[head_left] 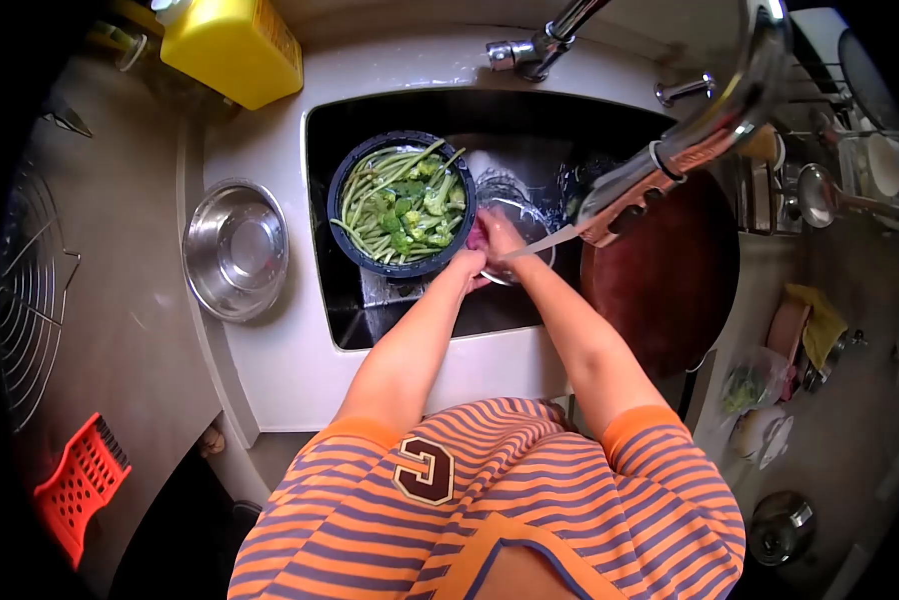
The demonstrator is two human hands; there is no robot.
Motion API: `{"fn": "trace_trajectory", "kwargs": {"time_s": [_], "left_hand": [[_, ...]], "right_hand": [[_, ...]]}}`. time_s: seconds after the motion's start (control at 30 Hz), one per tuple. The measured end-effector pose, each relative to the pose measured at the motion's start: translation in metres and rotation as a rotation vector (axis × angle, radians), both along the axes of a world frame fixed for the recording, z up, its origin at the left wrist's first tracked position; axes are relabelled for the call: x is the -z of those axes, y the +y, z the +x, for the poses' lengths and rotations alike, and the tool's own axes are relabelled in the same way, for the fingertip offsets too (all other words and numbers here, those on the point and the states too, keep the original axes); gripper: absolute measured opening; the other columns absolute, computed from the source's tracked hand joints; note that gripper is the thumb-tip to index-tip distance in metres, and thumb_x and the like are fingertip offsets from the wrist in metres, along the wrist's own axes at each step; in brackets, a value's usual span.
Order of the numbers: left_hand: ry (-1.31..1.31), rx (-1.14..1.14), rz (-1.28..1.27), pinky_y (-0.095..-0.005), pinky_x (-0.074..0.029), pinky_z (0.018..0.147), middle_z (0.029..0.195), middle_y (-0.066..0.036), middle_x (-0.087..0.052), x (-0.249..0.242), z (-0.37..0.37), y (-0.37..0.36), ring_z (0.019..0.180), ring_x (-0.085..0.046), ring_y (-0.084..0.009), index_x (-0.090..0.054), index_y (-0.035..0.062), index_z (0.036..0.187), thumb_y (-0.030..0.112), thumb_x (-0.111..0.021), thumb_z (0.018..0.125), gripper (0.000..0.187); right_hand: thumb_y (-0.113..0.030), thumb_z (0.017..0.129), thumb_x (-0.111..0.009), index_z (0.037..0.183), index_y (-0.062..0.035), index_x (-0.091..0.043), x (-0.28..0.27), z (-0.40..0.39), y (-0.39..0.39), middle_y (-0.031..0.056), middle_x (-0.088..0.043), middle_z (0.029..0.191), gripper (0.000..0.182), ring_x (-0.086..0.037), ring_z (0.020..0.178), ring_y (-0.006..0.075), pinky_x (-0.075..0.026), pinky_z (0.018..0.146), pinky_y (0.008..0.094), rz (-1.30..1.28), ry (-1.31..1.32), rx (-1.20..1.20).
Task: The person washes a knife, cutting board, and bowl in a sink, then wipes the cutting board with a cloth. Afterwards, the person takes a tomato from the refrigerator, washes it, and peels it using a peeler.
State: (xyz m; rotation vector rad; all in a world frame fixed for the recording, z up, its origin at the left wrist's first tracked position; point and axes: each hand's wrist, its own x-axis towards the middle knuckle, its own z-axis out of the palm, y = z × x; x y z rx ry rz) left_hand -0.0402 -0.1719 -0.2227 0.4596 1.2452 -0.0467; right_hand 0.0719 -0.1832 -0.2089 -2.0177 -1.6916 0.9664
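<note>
My left hand (470, 266) and my right hand (502, 238) are close together over the sink, fingers closed around a small pinkish-purple thing (478, 237); I cannot tell what kind it is. Beneath and beside them sits a clear round bowl (540, 228). A stream of water (552, 240) runs from the spout (602, 225) down onto my right hand and wrist. Just left of my hands, a dark round colander (342, 243) stands in the sink, filled with long green beans (375, 190) and broccoli pieces (436, 203).
A dark sink (345, 325) surrounds the work. A large reddish-brown round board (660, 270) covers its right end. On the left ledge are a steel bowl (205, 250) and a yellow jug (230, 50). The tall tap (735, 110) arches overhead. A ladle (818, 195) lies far right.
</note>
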Motion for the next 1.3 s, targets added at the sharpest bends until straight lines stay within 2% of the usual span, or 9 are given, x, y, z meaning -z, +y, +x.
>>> {"fn": "trace_trajectory", "kwargs": {"time_s": [0.27,0.37,0.47,0.57,0.67,0.8,0.93,1.0,1.3], "left_hand": [[0.008,-0.289,-0.055,-0.0493,-0.055,0.06,0.09,-0.017,-0.062,0.0,0.011,-0.003,0.076,-0.064,-0.0325,-0.051,-0.0018,0.108,0.009,-0.037,0.083,0.031],[0.079,-0.284,-0.076,-0.0514,-0.055,0.058,0.089,-0.02,-0.061,0.0,0.009,-0.002,0.077,-0.064,-0.0337,-0.051,-0.0024,0.107,0.014,-0.037,0.085,0.032],[-0.074,-0.051,-0.118,-0.0468,-0.054,0.068,0.094,-0.016,-0.061,-0.022,0.0,0.012,0.077,-0.063,-0.0323,-0.051,0.0036,0.111,0.048,-0.034,0.09,0.052],[-0.093,-0.135,-0.094,-0.0449,-0.054,0.067,0.102,-0.016,-0.059,-0.007,0.005,0.005,0.08,-0.062,-0.0312,-0.047,0.0058,0.117,0.059,-0.03,0.088,0.063],[-0.057,-0.156,-0.044,-0.0481,-0.054,0.067,0.101,-0.019,-0.06,-0.001,0.007,0.002,0.084,-0.063,-0.0332,-0.045,0.0047,0.119,0.052,-0.027,0.092,0.058],[0.037,-0.209,-0.002,-0.0503,-0.054,0.068,0.101,-0.018,-0.06,0.001,0.014,-0.001,0.086,-0.062,-0.0341,-0.044,0.0041,0.12,0.053,-0.026,0.092,0.06],[-0.095,-0.225,-0.117,-0.0503,-0.055,0.066,0.114,-0.019,-0.052,0.013,0.006,0.001,0.09,-0.06,-0.0326,-0.04,0.0065,0.126,0.051,-0.03,0.091,0.057],[-0.142,-0.293,-0.112,-0.0481,-0.053,0.067,0.105,-0.017,-0.057,0.01,0.009,-0.001,0.086,-0.06,-0.0306,-0.048,0.006,0.116,0.041,-0.037,0.091,0.045],[-0.432,-0.305,-0.474,-0.0334,-0.054,0.056,0.081,-0.009,-0.063,0.033,0.01,0.0,0.068,-0.062,-0.0219,-0.061,0.0068,0.09,0.015,-0.045,0.086,0.018]], "right_hand": [[-0.026,0.077,-0.058,0.107,-0.0132,-0.055,0.009,0.019,-0.01,0.0105,-0.052,0.105,0.033,-0.052,0.097,0.0286,-0.047,0.076,0.0439,-0.178,-0.884,0.092],[-0.04,0.075,-0.059,0.111,-0.0058,-0.061,-0.014,0.01,-0.01,0.0182,-0.059,0.111,0.049,-0.058,0.103,0.0298,-0.046,0.087,0.0378,-0.765,-0.589,-0.342],[-0.025,0.076,-0.059,0.102,-0.0039,-0.062,0.071,0.015,-0.013,0.0178,-0.063,0.097,0.034,-0.061,0.086,0.0311,-0.047,0.076,0.0345,-0.655,0.335,0.336],[-0.016,0.077,-0.057,0.094,-0.0032,-0.059,0.052,0.007,0.007,0.0181,-0.062,0.086,0.022,-0.059,0.076,0.0301,-0.046,0.072,0.0354,0.039,0.369,0.455],[-0.018,0.069,-0.068,0.096,-0.0054,-0.054,0.009,0.018,0.016,0.0152,-0.054,0.09,0.034,-0.055,0.085,0.0324,-0.046,0.07,0.0406,0.182,-0.39,0.348],[-0.027,0.066,-0.071,0.11,-0.0027,-0.051,-0.014,0.003,-0.005,0.0136,-0.048,0.111,0.054,-0.047,0.104,0.0323,-0.046,0.071,0.048,-0.143,-0.862,-0.038],[-0.014,0.065,-0.063,0.086,-0.0024,-0.066,-0.004,0.02,0.017,0.0132,-0.064,0.081,0.024,-0.062,0.078,0.0285,-0.05,0.066,0.0367,-0.655,-0.186,-0.164],[-0.016,0.065,-0.061,0.075,-0.0025,-0.065,-0.024,0.012,0.012,0.0183,-0.065,0.077,0.017,-0.063,0.075,0.0325,-0.049,0.066,0.0391,-0.589,0.165,-0.071],[-0.006,0.066,-0.054,0.078,-0.0067,-0.056,-0.186,-0.033,-0.034,0.0132,-0.051,0.078,0.013,-0.05,0.075,0.0347,-0.043,0.062,0.044,0.393,-0.363,0.225]]}}
